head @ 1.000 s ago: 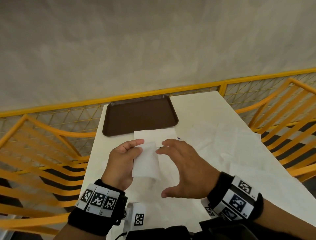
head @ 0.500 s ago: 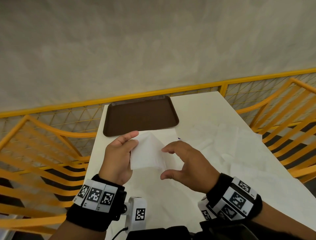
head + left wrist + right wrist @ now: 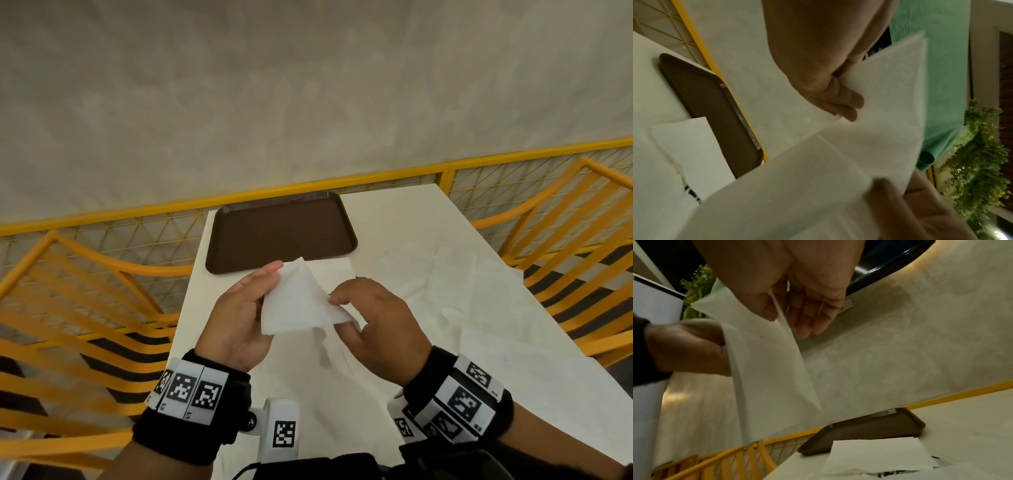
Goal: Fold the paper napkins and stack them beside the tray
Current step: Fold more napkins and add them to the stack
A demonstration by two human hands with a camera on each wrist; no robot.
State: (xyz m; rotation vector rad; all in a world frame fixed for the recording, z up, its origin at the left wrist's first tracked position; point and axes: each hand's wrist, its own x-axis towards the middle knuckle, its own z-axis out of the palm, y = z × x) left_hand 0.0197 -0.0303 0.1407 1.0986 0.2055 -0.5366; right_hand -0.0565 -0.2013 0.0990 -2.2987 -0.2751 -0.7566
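Both hands hold one white napkin (image 3: 294,305) in the air above the table (image 3: 428,240). The left hand (image 3: 239,318) grips its left edge, and the right hand (image 3: 380,325) pinches its right corner. A folded napkin (image 3: 877,454) lies on the table, touching the near edge of the brown tray (image 3: 281,236).

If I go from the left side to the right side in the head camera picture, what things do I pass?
Left yellow chair → left hand → napkin being held → right hand → loose napkins on the table → right yellow chair.
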